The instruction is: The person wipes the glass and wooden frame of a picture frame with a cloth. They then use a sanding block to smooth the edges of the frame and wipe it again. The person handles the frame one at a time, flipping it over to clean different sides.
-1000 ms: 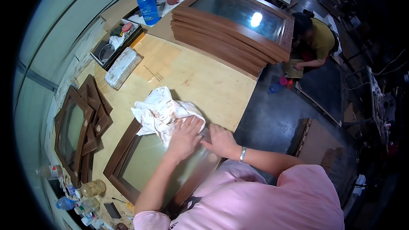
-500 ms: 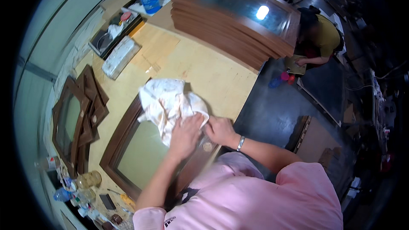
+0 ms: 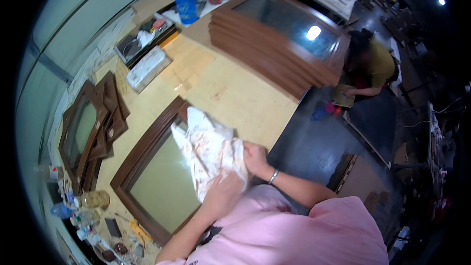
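Head view, hands (image 3: 224, 190) (image 3: 255, 159) on stained cloth (image 3: 208, 149), pink shirt (image 3: 289, 228), blurred print (image 3: 193, 263)

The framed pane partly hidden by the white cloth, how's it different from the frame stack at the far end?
The framed pane lies partly behind the cloth; the stack has an uncovered top. The framed pane looks pale green; the stack's top darker, with a bright reflection. Both have brown frames.

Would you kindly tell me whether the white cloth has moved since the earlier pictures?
Yes: the white cloth has moved toward the pink shirt, away from the whitish block, baring the far corner of the glazed wooden frame.
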`<state>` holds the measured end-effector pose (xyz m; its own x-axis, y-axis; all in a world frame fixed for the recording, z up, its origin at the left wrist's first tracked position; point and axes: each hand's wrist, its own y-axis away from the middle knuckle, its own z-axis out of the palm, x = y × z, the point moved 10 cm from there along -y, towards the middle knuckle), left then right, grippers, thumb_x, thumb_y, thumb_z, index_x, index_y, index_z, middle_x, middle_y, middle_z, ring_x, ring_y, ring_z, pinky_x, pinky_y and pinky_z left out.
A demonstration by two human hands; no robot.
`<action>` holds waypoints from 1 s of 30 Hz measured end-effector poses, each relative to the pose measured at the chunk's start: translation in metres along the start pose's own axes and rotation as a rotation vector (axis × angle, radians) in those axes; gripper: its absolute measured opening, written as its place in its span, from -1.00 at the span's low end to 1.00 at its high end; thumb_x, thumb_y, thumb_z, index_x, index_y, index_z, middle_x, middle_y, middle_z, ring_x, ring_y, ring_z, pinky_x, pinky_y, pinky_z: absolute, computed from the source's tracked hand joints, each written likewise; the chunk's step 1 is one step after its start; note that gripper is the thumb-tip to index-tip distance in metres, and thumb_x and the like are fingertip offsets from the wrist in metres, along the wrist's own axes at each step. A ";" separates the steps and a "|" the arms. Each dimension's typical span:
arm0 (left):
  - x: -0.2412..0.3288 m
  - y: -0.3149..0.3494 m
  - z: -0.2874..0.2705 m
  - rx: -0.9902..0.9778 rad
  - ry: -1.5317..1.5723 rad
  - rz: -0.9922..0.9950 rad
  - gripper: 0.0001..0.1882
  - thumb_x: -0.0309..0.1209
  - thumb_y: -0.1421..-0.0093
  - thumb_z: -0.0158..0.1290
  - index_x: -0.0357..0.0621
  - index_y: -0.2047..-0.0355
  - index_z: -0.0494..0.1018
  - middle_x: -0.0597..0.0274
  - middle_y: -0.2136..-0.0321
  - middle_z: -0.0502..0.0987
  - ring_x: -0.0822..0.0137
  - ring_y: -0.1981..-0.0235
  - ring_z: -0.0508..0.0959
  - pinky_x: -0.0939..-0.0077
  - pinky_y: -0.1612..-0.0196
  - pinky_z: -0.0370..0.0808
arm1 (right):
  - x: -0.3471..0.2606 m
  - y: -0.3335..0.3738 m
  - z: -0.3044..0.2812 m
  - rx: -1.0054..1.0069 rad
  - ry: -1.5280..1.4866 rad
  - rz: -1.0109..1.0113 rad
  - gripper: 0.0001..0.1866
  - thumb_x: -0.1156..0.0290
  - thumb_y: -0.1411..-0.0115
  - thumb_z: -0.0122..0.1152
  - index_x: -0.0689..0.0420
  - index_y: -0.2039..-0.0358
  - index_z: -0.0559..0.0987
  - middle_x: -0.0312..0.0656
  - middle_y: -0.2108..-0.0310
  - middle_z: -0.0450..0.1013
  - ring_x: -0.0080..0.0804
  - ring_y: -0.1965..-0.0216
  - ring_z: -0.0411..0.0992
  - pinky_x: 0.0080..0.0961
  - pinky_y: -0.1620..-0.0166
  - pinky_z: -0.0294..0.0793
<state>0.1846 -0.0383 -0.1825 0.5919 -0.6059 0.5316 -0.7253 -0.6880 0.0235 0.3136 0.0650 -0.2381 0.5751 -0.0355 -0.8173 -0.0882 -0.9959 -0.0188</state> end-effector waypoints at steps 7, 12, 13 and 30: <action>0.010 -0.035 -0.007 0.116 -0.080 -0.050 -0.54 -0.42 -0.09 0.12 -0.07 -0.06 0.46 0.18 -0.13 0.44 0.13 -0.24 0.34 -0.02 -0.27 0.17 | 0.007 -0.015 -0.001 -0.080 0.024 0.078 -0.83 0.46 -0.11 -0.01 0.21 0.39 0.56 0.14 0.49 0.50 0.12 0.44 0.50 -0.03 0.31 0.47; -0.001 0.041 -0.004 0.078 -0.039 -0.126 -0.56 -0.57 0.02 0.10 0.00 0.07 0.53 0.25 -0.04 0.52 0.22 -0.18 0.42 0.02 -0.22 0.26 | -0.005 -0.013 0.000 -0.114 -0.037 -0.073 -0.81 0.46 -0.14 -0.04 0.17 0.39 0.57 0.10 0.46 0.50 0.07 0.37 0.51 -0.13 0.28 0.46; -0.009 0.063 -0.001 0.100 -0.036 -0.147 -0.56 -0.58 0.06 0.09 0.00 0.10 0.54 0.25 -0.01 0.53 0.21 -0.17 0.44 0.00 -0.21 0.27 | -0.003 -0.013 0.001 -0.137 -0.038 -0.065 -0.83 0.47 -0.13 -0.03 0.20 0.39 0.55 0.12 0.47 0.49 0.11 0.37 0.50 -0.09 0.26 0.46; -0.004 0.166 -0.034 0.473 -0.238 -0.456 -0.50 -0.56 0.17 0.09 -0.04 0.11 0.52 0.33 0.10 0.49 0.21 0.01 0.45 0.21 -0.01 0.36 | -0.052 -0.016 0.033 -0.231 0.280 -0.119 -0.65 0.22 -0.21 0.07 0.32 0.27 0.46 0.23 0.42 0.50 0.25 0.34 0.49 0.07 0.24 0.45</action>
<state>0.0500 -0.1360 -0.1522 0.9008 -0.2492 0.3555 -0.1871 -0.9618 -0.2000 0.2587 0.0856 -0.2143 0.7728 0.0921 -0.6279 0.1599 -0.9857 0.0523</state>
